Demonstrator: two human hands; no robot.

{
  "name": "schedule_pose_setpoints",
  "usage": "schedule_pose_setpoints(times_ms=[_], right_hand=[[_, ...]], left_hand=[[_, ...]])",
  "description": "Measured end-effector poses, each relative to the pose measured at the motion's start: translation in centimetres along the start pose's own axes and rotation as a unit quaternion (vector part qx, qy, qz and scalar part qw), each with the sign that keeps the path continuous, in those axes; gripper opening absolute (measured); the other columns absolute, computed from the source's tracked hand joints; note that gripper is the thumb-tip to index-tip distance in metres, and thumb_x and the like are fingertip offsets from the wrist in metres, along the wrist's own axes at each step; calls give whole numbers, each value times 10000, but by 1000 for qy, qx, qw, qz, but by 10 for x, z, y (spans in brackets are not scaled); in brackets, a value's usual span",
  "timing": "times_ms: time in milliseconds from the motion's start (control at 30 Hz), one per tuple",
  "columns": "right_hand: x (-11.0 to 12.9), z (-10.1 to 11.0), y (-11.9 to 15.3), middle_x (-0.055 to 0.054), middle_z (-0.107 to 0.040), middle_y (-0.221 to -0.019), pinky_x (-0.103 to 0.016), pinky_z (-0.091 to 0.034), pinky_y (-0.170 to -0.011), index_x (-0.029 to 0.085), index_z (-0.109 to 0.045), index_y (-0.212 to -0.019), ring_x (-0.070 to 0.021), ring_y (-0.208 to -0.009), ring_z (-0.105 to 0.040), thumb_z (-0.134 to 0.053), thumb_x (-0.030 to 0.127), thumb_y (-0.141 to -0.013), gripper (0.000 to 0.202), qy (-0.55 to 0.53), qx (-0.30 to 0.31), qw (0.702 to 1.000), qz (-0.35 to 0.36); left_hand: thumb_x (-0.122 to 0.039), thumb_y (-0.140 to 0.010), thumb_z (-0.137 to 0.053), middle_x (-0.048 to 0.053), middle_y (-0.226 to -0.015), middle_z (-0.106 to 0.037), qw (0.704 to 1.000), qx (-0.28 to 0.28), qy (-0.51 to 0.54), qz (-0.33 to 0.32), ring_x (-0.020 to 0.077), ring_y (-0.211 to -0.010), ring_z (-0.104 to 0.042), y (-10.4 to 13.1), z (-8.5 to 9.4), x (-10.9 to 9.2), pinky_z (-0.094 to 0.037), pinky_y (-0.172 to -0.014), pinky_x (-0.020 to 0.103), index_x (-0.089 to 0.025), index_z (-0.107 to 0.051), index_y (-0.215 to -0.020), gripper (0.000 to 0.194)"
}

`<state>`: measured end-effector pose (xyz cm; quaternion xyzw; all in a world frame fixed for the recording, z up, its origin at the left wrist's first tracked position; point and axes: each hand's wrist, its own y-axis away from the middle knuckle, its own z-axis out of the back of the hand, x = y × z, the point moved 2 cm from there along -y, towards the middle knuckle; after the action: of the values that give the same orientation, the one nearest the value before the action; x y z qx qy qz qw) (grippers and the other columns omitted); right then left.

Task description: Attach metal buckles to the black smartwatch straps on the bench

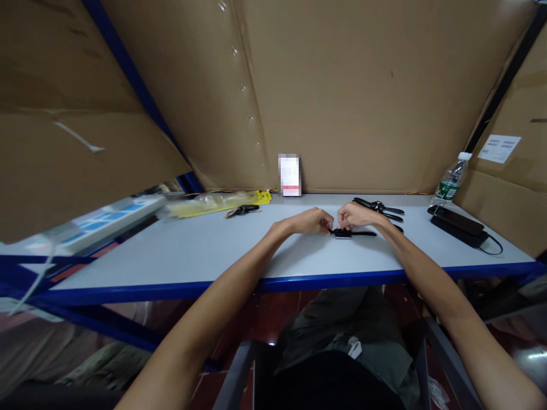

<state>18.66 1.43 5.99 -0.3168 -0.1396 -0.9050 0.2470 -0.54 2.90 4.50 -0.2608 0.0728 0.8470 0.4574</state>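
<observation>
A black wristwatch lies on the table between my hands, its strap stretching out to the right. My left hand is closed, with its fingertips pinching the strap at the watch's left end. From the other side my right hand comes down with fingers pressed together on the upper edge of the watch body. What exactly lies under those fingertips is too small to make out. Several more black-strapped watches lie behind and beside my right hand, partly covered by it.
Clear plastic bags with yellow edges and a small black item lie at the back left. A phone-like screen leans on the cardboard wall. To the right are a water bottle and a black case.
</observation>
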Motion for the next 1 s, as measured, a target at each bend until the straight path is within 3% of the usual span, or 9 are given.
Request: schedule_pose_setpoints(times_ms=[233, 400, 567, 733, 900, 1000], right_hand=[[-5, -6, -9, 48, -611, -511, -196, -353, -486, 173, -594, -686, -75, -450, -472, -730, 116, -787, 178, -70, -93, 992, -58], [-14, -9, -19, 21, -634, -546, -209, -318, -474, 164, -606, -666, -81, -473, -464, -736, 177, -802, 189, -118, -122, 982, -88], [-19, -6, -21, -11, -724, -695, -204, -375, -591, 150, -707, -754, -119, -653, -616, -749, 268, -842, 153, 60, -176, 981, -54], [-12, -9, -13, -125, -793, -973, -238, -408, -691, 146, -760, -973, -213, -912, -714, -628, 327, -987, 225, 231, -177, 954, -73], [-1, -26, -7, -217, -760, -1154, -307, -465, -842, 133, -722, -1196, -303, -1063, -722, -439, 289, -1055, 352, 331, -207, 915, -104], [1, -28, -6, -218, -764, -1141, -321, -473, -867, 133, -745, -1187, -309, -1053, -729, -443, 260, -1029, 364, 344, -227, 903, -121]], left_hand=[[-286, -736, -726, -1, -696, -684, 1000, -15, 7, 23, 133, -658, -563, -2, 4, 21, -381, -655, 253, -171, -751, -800, 134], [-358, -742, -738, 9, -705, -683, 999, -29, 24, 36, 146, -675, -575, -7, 3, 41, -387, -661, 256, -159, -757, -827, 217], [-369, -738, -755, -1, -694, -674, 997, -45, 51, 36, 136, -675, -562, -11, 0, 46, -388, -671, 249, -152, -759, -826, 234], [-353, -739, -759, 2, -697, -674, 996, -55, 56, 29, 134, -683, -560, -13, 0, 43, -384, -679, 250, -150, -752, -800, 212], [-365, -753, -749, 1, -690, -671, 997, -55, 55, 30, 140, -678, -560, -13, 1, 41, -384, -670, 253, -144, -754, -803, 227], [-362, -754, -750, -1, -682, -667, 997, -55, 55, 28, 138, -673, -556, -13, 1, 40, -394, -680, 253, -140, -753, -799, 226]])
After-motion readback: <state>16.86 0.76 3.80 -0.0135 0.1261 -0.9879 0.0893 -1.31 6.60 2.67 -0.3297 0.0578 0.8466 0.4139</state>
